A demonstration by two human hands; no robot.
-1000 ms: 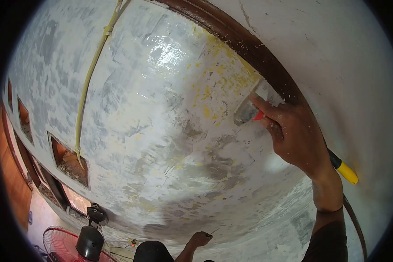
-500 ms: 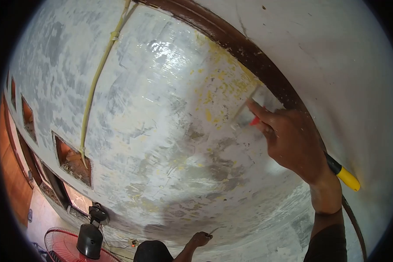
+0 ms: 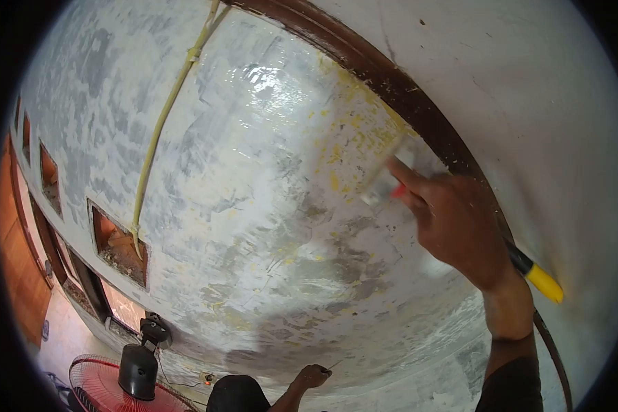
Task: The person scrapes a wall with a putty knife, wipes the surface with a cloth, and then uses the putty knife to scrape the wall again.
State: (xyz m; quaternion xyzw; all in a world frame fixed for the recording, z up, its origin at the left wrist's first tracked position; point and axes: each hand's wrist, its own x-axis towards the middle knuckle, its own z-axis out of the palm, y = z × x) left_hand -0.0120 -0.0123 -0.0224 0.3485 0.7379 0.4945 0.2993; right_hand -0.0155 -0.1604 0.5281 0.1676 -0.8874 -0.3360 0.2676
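Near the upper right, my right hand is closed around a scraper with a red part by the fingers. Its wide blade lies against the yellow-specked part of the patchy wall, and one finger stretches along it. A black and yellow handle sticks out past my wrist, seemingly from the same tool. At the bottom, small in view, my left hand is closed on a thin tool, probably a putty knife, whose handle is mostly hidden.
A brown trim strip curves between wall and ceiling. One yellowish conduit runs down to a wall opening. A red and black fan stands out at the lower left, near a socket. Beside my left forearm is a dark rounded shape.
The wall, conduit and openings have shifted slightly right in the view. My right hand and its scraper have moved a little left against the wall, and the blade is blurred.
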